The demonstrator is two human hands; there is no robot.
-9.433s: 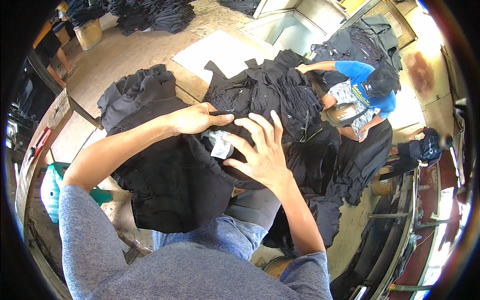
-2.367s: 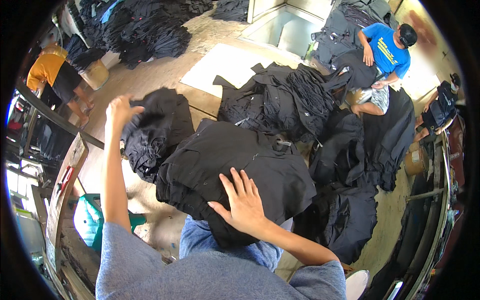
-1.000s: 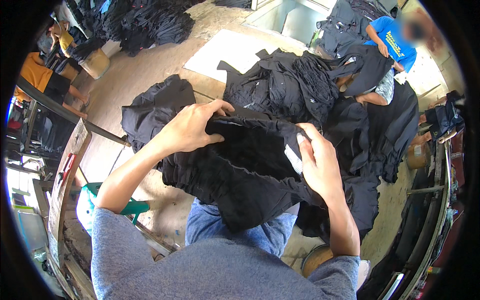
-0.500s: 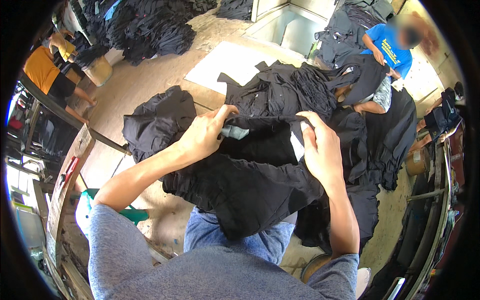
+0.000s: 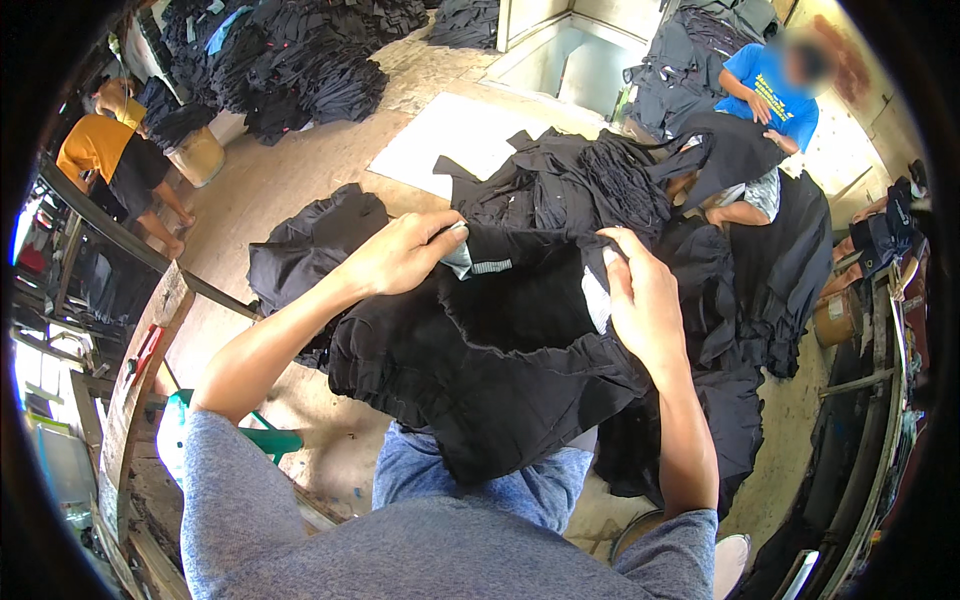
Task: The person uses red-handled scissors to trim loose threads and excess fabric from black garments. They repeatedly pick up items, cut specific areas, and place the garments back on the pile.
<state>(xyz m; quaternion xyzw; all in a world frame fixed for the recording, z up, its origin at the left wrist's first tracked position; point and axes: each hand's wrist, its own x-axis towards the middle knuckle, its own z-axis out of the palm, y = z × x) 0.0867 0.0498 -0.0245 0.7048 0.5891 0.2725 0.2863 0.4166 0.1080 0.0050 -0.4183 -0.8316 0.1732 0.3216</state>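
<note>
A pair of black trousers [image 5: 510, 400] hangs over my lap, its wide waist opening spread between both hands. My left hand [image 5: 412, 252] pinches the far left part of the waist edge, where a pale striped piece of lining [image 5: 490, 267] shows beside the fingertips. On the other side, my right hand [image 5: 642, 300] grips the edge with thumb and fingers closed, next to a white lining patch [image 5: 597, 298]. The inside of the opening is dark. Folds lower down hide the legs of the garment.
Beyond my hands lies a heap of black garments [image 5: 560, 185], with another pile [image 5: 315, 235] to its left. A seated co-worker in a blue shirt [image 5: 775, 95] handles black cloth. A wooden rail [image 5: 140, 375] borders my left; another person in orange [image 5: 100, 150] bends at far left.
My left hand has shifted slightly along the waist edge, and more striped lining shows beside it. My right hand stays nearly still. The person in orange has bent lower.
</note>
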